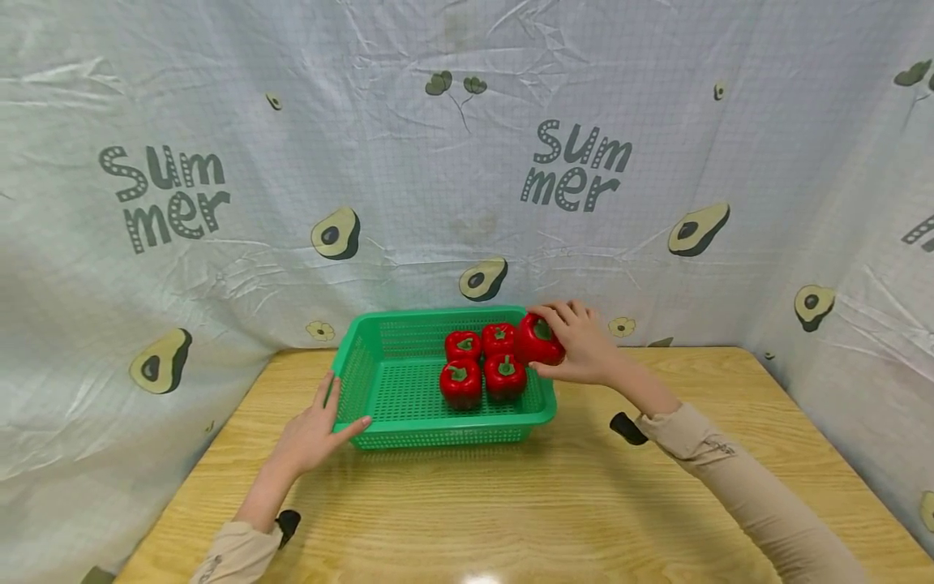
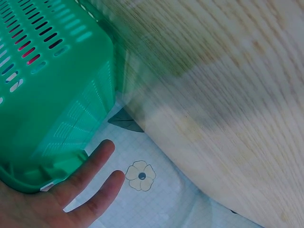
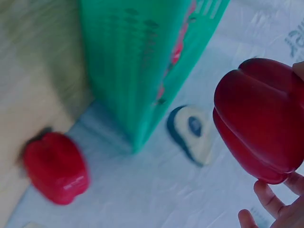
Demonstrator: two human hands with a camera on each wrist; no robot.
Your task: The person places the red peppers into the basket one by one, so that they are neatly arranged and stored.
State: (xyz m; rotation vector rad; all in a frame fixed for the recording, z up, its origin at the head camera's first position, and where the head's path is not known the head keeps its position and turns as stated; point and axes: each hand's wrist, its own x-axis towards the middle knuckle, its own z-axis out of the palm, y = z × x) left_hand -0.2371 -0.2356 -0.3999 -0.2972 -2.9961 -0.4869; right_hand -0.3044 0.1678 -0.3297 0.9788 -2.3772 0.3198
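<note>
A green plastic basket (image 1: 438,424) sits on the wooden table, with several red bell peppers (image 1: 461,384) standing stem up in its right half. My right hand (image 1: 580,345) grips another red bell pepper (image 3: 261,118) above the basket's right edge. In the head view, this pepper's green stem shows beside the fingers. At the basket's front left corner, my left hand (image 1: 310,430) rests against the rim with its fingers spread and fairly straight. Two of its fingers (image 2: 88,173) reach past the basket's wall in the left wrist view.
One more red bell pepper (image 3: 56,167) lies on the table outside the basket in the right wrist view; I cannot make it out in the head view. A white curtain (image 1: 409,162) printed with avocados and lettering hangs behind the wooden table (image 1: 467,503).
</note>
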